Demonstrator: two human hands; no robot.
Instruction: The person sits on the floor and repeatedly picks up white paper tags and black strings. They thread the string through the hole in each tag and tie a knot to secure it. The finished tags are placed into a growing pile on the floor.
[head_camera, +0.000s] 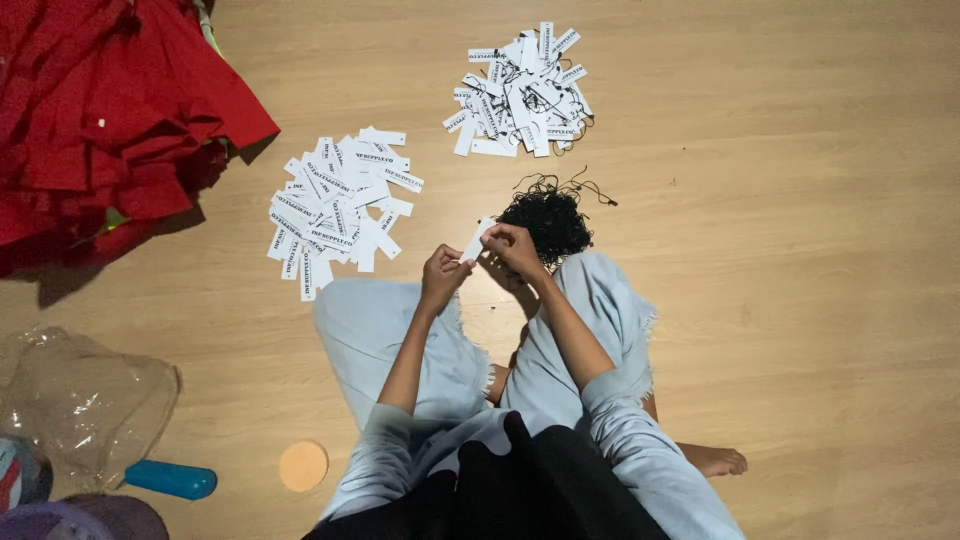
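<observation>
I sit cross-legged on a wooden floor. My left hand and my right hand meet in front of my knees, both pinching one small white paper tag held between them. Just beyond my right hand lies a tangled heap of black strings. A pile of white printed tags without strings lies to the left of my hands. A second pile of white tags with black strings on them lies farther away, ahead.
A heap of red cloth fills the upper left. A crumpled clear plastic bag, a blue cylinder and a round orange disc lie at lower left. My bare foot sticks out at right.
</observation>
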